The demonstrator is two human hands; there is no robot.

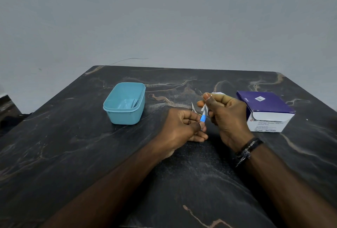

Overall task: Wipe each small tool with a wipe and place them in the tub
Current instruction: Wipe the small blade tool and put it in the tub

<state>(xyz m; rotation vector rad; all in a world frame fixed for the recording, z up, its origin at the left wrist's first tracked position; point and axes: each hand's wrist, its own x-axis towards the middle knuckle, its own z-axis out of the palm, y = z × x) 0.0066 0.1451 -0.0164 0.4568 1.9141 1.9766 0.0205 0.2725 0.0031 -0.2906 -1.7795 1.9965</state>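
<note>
My left hand (184, 127) pinches the lower end of a small blue-handled tool (203, 118) above the middle of the dark table. My right hand (225, 116) holds a white wipe (205, 108) wrapped around the tool's upper part, so the tip is hidden. Behind my left hand, the pointed metal tips of another small tool (193, 107) show on the table, the rest of it covered by my hand. The light blue tub (125, 116) stands to the left, open, with an item or two lying inside.
A purple and white box of alcohol swabs (266, 112) sits at the right, open at the front. A torn white wrapper (219, 93) lies behind my right hand. The dark marbled table (73, 154) ends at a grey wall behind.
</note>
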